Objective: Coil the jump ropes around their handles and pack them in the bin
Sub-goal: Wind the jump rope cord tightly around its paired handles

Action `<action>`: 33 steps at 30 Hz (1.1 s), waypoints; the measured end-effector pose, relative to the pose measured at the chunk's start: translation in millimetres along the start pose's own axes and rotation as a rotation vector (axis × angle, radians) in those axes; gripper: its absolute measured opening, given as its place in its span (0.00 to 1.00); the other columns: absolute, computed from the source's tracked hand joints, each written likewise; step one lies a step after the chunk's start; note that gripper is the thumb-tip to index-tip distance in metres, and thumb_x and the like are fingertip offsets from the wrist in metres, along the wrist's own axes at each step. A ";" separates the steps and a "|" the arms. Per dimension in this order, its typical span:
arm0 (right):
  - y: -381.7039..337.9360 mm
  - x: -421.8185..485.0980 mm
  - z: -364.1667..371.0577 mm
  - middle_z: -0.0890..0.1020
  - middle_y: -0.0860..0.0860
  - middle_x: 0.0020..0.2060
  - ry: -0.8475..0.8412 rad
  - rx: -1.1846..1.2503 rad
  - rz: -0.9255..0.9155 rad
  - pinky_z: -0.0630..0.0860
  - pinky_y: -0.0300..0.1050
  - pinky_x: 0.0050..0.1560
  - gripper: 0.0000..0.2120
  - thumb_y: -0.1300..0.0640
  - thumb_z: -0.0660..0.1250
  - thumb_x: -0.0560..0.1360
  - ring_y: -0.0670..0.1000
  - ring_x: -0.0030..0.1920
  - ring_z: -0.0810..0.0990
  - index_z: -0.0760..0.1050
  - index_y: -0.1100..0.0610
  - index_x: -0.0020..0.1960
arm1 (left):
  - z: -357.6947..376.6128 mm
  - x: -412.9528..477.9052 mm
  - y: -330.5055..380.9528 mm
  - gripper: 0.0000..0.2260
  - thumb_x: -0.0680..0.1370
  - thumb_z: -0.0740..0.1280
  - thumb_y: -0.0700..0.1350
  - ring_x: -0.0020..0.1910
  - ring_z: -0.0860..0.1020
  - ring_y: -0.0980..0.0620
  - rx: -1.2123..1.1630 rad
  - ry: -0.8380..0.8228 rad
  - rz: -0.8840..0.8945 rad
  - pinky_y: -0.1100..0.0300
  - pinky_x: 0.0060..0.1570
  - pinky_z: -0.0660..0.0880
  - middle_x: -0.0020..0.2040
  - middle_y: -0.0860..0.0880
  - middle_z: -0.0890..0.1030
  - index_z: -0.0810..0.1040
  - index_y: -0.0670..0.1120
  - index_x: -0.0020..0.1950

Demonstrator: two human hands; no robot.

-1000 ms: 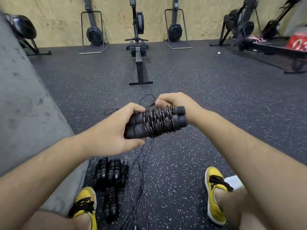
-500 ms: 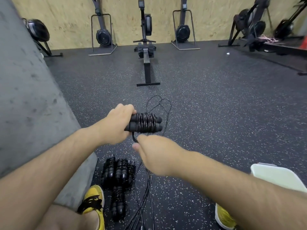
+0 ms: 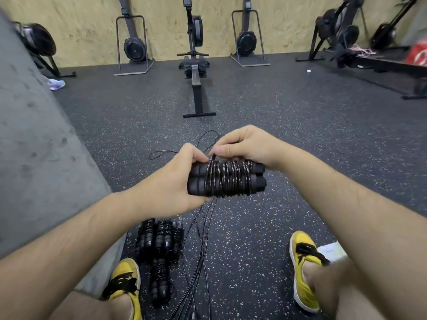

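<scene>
**Desk:** What's showing in the gym-floor shot?

**Photog:** A seated person is winding a jump rope. The left hand (image 3: 171,181) is gripping one end of the paired handles (image 3: 257,184), fingers curled round them, and holding them up over the speckled floor (image 3: 300,146). The right hand (image 3: 245,146) is pinching the cord (image 3: 227,179) at the top of the coil, just beside the left thumb.

**Desk:** How far along w/ this one?

**Photog:** It's looking nearly wound. Turns are covering most of the handles' length, but a loose run is hanging down from the coil, so the end prob. isn't tucked yet.

**Desk:** And the others?

**Photog:** Several coiled bundles (image 3: 159,239) are lying on the floor btwn the feet, near the left shoe (image 3: 123,280). They're overlapping, so there's no exact count. Loose cords (image 3: 203,227) are running along the floor just beside them, so more winding is prob. waiting.

**Desk:** The bin?

**Photog:** Only a pale corner (image 3: 330,250) is peeking out behind the right shoe (image 3: 302,262). It's likely the bin, but that can't be confirmed, and its inside isn't in view. All the finished bundles in view are sitting on the floor, so packing is looking not yet begun. Overall the job is looking approx midway, w/ coiling well ahead of packing.
</scene>
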State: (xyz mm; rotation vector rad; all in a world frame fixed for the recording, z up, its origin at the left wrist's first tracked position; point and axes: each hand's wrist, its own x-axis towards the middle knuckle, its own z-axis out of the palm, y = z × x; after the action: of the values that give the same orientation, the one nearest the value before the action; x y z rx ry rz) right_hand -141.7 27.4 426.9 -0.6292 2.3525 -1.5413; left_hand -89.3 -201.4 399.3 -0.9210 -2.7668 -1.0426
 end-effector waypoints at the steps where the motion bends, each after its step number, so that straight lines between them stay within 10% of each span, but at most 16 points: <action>1: 2.4 -2.2 1.8 0.85 0.54 0.40 -0.063 0.107 0.053 0.79 0.40 0.39 0.06 0.59 0.70 0.77 0.48 0.37 0.82 0.84 0.60 0.51 | 0.0 0.8 3.5 0.32 0.69 0.80 0.45 0.52 0.78 0.59 -0.057 0.000 -0.004 0.63 0.50 0.74 0.55 0.58 0.77 0.63 0.53 0.62; 4: 5.8 -5.1 16.0 0.81 0.55 0.38 -0.052 0.327 0.074 0.76 0.38 0.37 0.10 0.72 0.60 0.79 0.48 0.36 0.81 0.77 0.63 0.44 | -0.5 4.2 15.4 0.35 0.69 0.80 0.52 0.55 0.80 0.59 -0.204 0.061 0.003 0.63 0.56 0.74 0.56 0.58 0.80 0.63 0.55 0.69; 9: -0.8 10.5 60.5 0.77 0.48 0.25 0.314 0.202 -0.034 0.71 0.42 0.28 0.15 0.64 0.62 0.81 0.48 0.26 0.73 0.78 0.54 0.38 | -4.9 20.5 22.2 0.07 0.78 0.70 0.54 0.35 0.77 0.60 -0.344 0.410 -0.132 0.66 0.35 0.73 0.43 0.52 0.82 0.74 0.54 0.51; 13: -1.0 3.7 78.2 0.82 0.52 0.31 0.448 -0.215 -0.081 0.71 0.46 0.32 0.11 0.53 0.62 0.79 0.48 0.28 0.72 0.79 0.58 0.44 | -5.5 29.0 9.7 0.07 0.79 0.70 0.56 0.45 0.84 0.48 -0.485 0.487 -0.227 0.51 0.42 0.79 0.47 0.48 0.85 0.79 0.54 0.52; 19: -10.5 -6.9 83.1 0.80 0.46 0.37 0.521 -0.272 -0.167 0.75 0.48 0.41 0.10 0.50 0.60 0.81 0.47 0.36 0.78 0.70 0.50 0.61 | -7.8 28.1 12.9 0.24 0.83 0.64 0.50 0.61 0.76 0.67 -0.427 0.484 -0.129 0.69 0.61 0.71 0.65 0.67 0.75 0.60 0.64 0.76; 24: -19.6 -18.4 79.9 0.74 0.43 0.30 0.465 -0.357 -0.361 0.69 0.40 0.37 0.08 0.47 0.60 0.82 0.45 0.34 0.73 0.69 0.48 0.58 | -12.4 29.4 9.4 0.15 0.85 0.62 0.48 0.65 0.77 0.53 -0.513 0.462 -0.093 0.45 0.69 0.72 0.66 0.58 0.78 0.73 0.63 0.69; 33: -13.5 -17.9 61.9 0.75 0.45 0.47 0.311 -0.541 -0.503 0.72 0.43 0.50 0.25 0.48 0.62 0.82 0.42 0.45 0.71 0.61 0.50 0.77 | -19.2 26.7 14.7 0.12 0.85 0.59 0.46 0.48 0.80 0.53 -0.931 0.418 -0.141 0.59 0.39 0.78 0.60 0.48 0.82 0.75 0.56 0.66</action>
State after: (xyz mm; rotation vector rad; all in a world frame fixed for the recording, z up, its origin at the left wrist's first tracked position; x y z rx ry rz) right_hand -96.0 -18.2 413.9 -1.2607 3.0569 -1.2189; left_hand -106.3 -190.6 429.2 -0.4327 -1.9667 -2.2983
